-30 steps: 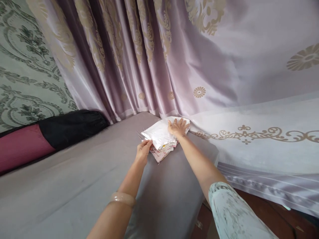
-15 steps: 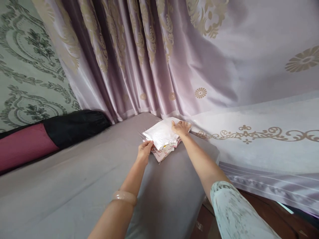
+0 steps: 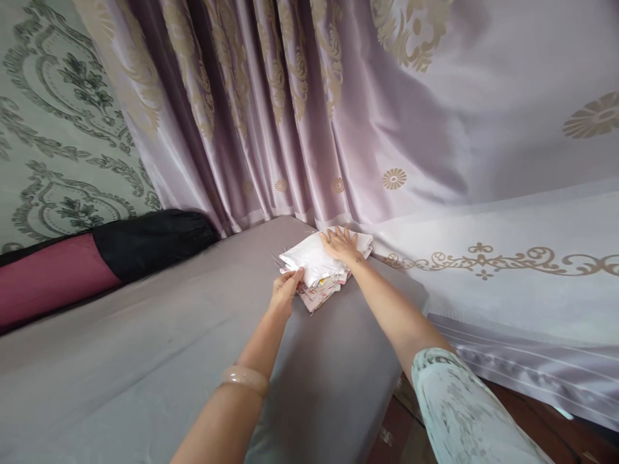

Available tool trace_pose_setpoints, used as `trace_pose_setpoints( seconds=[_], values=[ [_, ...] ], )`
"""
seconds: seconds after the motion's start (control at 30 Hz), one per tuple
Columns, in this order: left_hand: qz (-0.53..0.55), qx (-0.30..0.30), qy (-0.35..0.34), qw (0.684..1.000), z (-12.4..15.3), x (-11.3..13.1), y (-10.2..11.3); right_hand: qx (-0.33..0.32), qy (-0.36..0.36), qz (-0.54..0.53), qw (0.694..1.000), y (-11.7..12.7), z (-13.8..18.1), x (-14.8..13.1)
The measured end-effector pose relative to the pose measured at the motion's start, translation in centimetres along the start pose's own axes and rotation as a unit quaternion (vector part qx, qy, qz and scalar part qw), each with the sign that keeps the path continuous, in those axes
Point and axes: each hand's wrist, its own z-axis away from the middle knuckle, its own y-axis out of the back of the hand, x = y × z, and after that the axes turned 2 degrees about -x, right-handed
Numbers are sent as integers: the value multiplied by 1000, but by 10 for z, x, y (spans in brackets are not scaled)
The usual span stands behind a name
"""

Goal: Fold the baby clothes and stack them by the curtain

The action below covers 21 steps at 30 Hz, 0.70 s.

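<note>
A folded white cloth (image 3: pixel 309 256) tops a small stack of folded fabrics near the far corner of the grey-covered bed. Beneath it, a pink floral-print cloth (image 3: pixel 319 297) sticks out toward me. My right hand (image 3: pixel 340 245) lies flat across the white cloth with its fingers spread. At the stack's left edge is my left hand (image 3: pixel 287 289), its thumb on top of the white cloth and its fingers curled at the side, pinching the edge. The tips of those fingers are partly hidden.
The grey bed (image 3: pixel 159 361) ends at a corner to the right, with brown floor (image 3: pixel 401 425) below. Purple curtains (image 3: pixel 300 142) hang close behind the stack. A long black and maroon bag (image 3: pixel 149 241) lies along the patterned wall at the left.
My right hand has slid left over the white cloth, from its right edge toward the middle, and its fingers are more spread. My left hand stays at the left edge, its thumb slightly further in.
</note>
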Motion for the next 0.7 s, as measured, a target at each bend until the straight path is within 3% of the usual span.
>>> trace_pose_setpoints(
  seconds=[0.17,0.33,0.47,0.57,0.7],
  values=[
    [0,-30,-4,1000,1,-4,-1,11,-4,-2,1000,-15,8,1],
    [25,-38,-11,999,0,-8,-4,-6,-8,13,1000,-5,2,-6],
    [40,-35,-12,999,3,-7,-4,11,76,18,997,-6,2,-26],
    [35,-34,7,999,6,-5,3,-10,101,32,994,-18,6,-36],
    [10,-20,12,1000,11,-3,28,16,93,51,994,-29,10,-37]
  ],
)
